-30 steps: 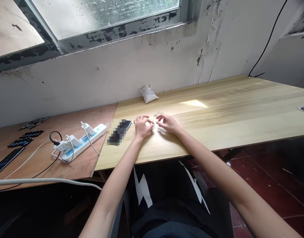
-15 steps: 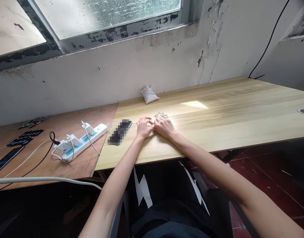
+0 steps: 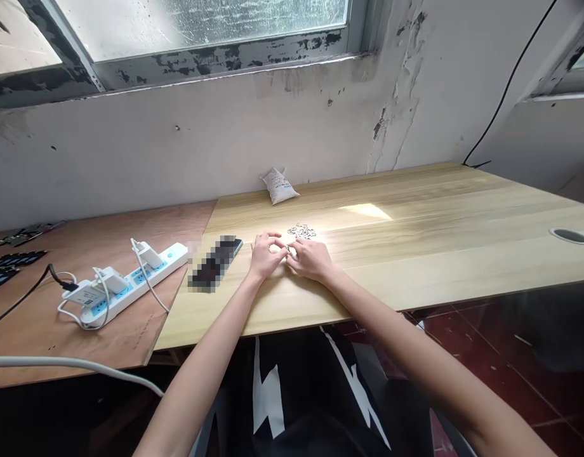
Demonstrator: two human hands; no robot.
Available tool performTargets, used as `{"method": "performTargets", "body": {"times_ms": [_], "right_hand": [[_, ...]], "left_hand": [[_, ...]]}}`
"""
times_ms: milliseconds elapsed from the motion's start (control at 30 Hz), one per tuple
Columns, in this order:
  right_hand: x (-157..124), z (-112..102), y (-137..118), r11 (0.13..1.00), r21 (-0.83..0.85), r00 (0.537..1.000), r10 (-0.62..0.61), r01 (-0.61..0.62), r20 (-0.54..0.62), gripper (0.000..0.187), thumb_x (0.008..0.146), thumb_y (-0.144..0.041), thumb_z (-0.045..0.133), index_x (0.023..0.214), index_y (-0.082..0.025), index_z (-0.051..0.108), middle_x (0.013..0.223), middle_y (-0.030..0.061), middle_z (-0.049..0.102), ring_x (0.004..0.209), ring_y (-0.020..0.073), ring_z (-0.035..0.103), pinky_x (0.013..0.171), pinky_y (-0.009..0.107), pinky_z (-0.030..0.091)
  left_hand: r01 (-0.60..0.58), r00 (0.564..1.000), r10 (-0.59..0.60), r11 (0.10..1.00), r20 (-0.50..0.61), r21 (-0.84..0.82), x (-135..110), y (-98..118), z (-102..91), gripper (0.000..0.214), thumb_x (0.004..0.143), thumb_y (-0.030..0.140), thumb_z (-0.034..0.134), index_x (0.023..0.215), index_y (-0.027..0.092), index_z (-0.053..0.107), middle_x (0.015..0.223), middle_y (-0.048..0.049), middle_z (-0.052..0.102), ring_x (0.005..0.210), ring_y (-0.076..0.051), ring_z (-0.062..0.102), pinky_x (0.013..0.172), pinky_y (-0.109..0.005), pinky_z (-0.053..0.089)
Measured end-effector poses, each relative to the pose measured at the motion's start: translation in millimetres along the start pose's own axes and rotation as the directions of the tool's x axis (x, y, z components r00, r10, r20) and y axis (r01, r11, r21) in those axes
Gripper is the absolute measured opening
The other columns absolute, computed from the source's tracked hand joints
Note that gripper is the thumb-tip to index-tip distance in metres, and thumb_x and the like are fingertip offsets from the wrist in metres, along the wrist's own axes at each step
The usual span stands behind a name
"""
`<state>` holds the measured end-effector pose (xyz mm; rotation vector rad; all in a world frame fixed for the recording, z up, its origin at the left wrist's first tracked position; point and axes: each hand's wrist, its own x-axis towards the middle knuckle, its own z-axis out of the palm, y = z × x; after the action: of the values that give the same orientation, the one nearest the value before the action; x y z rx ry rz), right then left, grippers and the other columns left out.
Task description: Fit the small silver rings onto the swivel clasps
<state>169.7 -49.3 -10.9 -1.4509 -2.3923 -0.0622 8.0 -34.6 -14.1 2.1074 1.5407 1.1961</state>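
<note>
My left hand (image 3: 266, 256) and my right hand (image 3: 310, 258) meet over the pale wooden table, fingertips nearly touching. Pinched between them is a small metal piece (image 3: 288, 249), possibly a ring or link, too small to make out fully. The thumb and forefinger of each hand close on it. Just beyond my right hand lies a loose pile of small metal rings (image 3: 302, 231), thin and dark-edged. To the left of my left hand rests a phone (image 3: 216, 263), its screen blurred out.
A white printed packet (image 3: 279, 186) leans near the wall. On the brown board at left sits a white power strip (image 3: 137, 282) with plugged-in chargers and cables. A grey cable (image 3: 77, 363) crosses the lower left. A round cable hole (image 3: 569, 236) is at the table's right.
The view has shifted slightly. My right hand's fingers have drawn back from the ring pile and now pinch the small metal piece with my left hand, where it shows between the fingertips.
</note>
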Motion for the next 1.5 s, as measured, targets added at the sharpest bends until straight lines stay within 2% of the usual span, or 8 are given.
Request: {"method": "performTargets", "body": {"times_ms": [200, 533, 733, 900, 1200, 1333, 1433, 1500], "right_hand": [[2.1, -1.4, 3.4, 0.996, -0.082, 1.000, -0.015, 0.017, 0.027, 0.037, 0.099, -0.026, 0.029, 0.100, -0.017, 0.065, 0.102, 0.0112, 0.067, 0.087, 0.0202, 0.064, 0.064, 0.027, 0.038], [0.3, -8.7, -2.8, 0.979, -0.168, 0.992, -0.111, 0.119, 0.059, 0.031, 0.099, -0.024, 0.031, 0.106, -0.016, 0.060, 0.104, 0.0136, 0.065, 0.089, 0.0221, 0.061, 0.066, 0.029, 0.039], [-2.5, -2.5, -7.8, 0.964, -0.197, 0.984, -0.178, 0.177, 0.014, 0.034, 0.099, -0.024, 0.030, 0.104, -0.013, 0.062, 0.107, 0.0153, 0.063, 0.100, 0.0261, 0.055, 0.089, 0.039, 0.036], [-8.6, 1.5, -9.1, 0.956, -0.172, 0.967, -0.250, 0.240, -0.044, 0.037, 0.101, -0.029, 0.029, 0.109, -0.013, 0.062, 0.106, 0.0139, 0.063, 0.100, 0.0261, 0.053, 0.098, 0.044, 0.031], [-16.7, 3.7, -16.5, 0.969, -0.114, 0.972, -0.226, 0.217, -0.067, 0.034, 0.099, -0.026, 0.034, 0.110, -0.014, 0.063, 0.104, 0.0130, 0.065, 0.097, 0.0255, 0.053, 0.092, 0.042, 0.033], [-19.6, -2.4, 2.9, 0.984, -0.082, 0.987, -0.158, 0.156, -0.024, 0.030, 0.096, -0.024, 0.040, 0.108, -0.016, 0.066, 0.107, 0.0129, 0.065, 0.101, 0.0261, 0.054, 0.088, 0.041, 0.035], [-17.1, -9.9, 23.5, 0.982, 0.044, 0.981, -0.183, 0.181, 0.055, 0.029, 0.090, -0.021, 0.049, 0.112, -0.023, 0.068, 0.115, 0.0074, 0.065, 0.105, 0.0223, 0.056, 0.086, 0.035, 0.037], [-9.8, -12.3, 31.6, 0.994, 0.053, 0.993, -0.103, 0.100, 0.063, 0.027, 0.091, -0.025, 0.050, 0.109, -0.026, 0.070, 0.113, 0.0049, 0.067, 0.104, 0.0200, 0.057, 0.085, 0.032, 0.038]], "left_hand": [[0.013, 1.000, -0.013, 0.999, 0.008, -0.032, -2.3, 2.1, -3.3, 0.013, 0.072, 0.015, 0.067, 0.061, 0.022, 0.062, 0.110, -0.0024, 0.066, 0.112, -0.027, 0.052, 0.105, -0.049, 0.031], [0.031, 0.996, -0.017, 0.988, 0.092, -0.153, -4.0, -6.8, -7.9, 0.012, 0.071, 0.016, 0.065, 0.061, 0.021, 0.061, 0.111, -0.0049, 0.066, 0.114, -0.026, 0.054, 0.106, -0.048, 0.034], [0.038, 0.999, -0.031, 0.983, 0.045, -0.181, -8.1, -8.5, -15.1, 0.012, 0.072, 0.017, 0.064, 0.061, 0.020, 0.060, 0.113, -0.0051, 0.065, 0.116, -0.024, 0.054, 0.107, -0.046, 0.035], [-0.007, 1.000, 0.008, 0.997, 0.013, -0.074, -10.4, -8.1, -14.0, 0.011, 0.072, 0.017, 0.065, 0.063, 0.021, 0.061, 0.119, -0.0040, 0.063, 0.118, -0.025, 0.052, 0.107, -0.047, 0.034], [-0.105, 0.991, 0.116, 0.982, -0.063, 0.154, -14.3, 3.5, -9.9, 0.009, 0.076, 0.017, 0.066, 0.069, 0.022, 0.062, 0.121, -0.0018, 0.063, 0.113, -0.024, 0.053, 0.102, -0.045, 0.035], [-0.121, 0.990, 0.137, 0.950, -0.036, 0.289, -16.6, -1.7, -12.7, 0.007, 0.077, 0.019, 0.065, 0.071, 0.023, 0.064, 0.119, -0.0017, 0.064, 0.114, -0.026, 0.052, 0.101, -0.046, 0.034], [-0.123, 0.992, 0.129, 0.936, 0.006, 0.330, -17.0, -4.6, -14.5, 0.006, 0.076, 0.020, 0.065, 0.070, 0.023, 0.063, 0.115, -0.0020, 0.064, 0.113, -0.026, 0.052, 0.101, -0.047, 0.034], [-0.136, 0.991, 0.133, 0.926, 0.033, 0.352, -17.2, -4.2, -14.4, 0.006, 0.075, 0.021, 0.065, 0.070, 0.022, 0.063, 0.113, -0.0028, 0.064, 0.112, -0.026, 0.053, 0.102, -0.048, 0.033]]}}
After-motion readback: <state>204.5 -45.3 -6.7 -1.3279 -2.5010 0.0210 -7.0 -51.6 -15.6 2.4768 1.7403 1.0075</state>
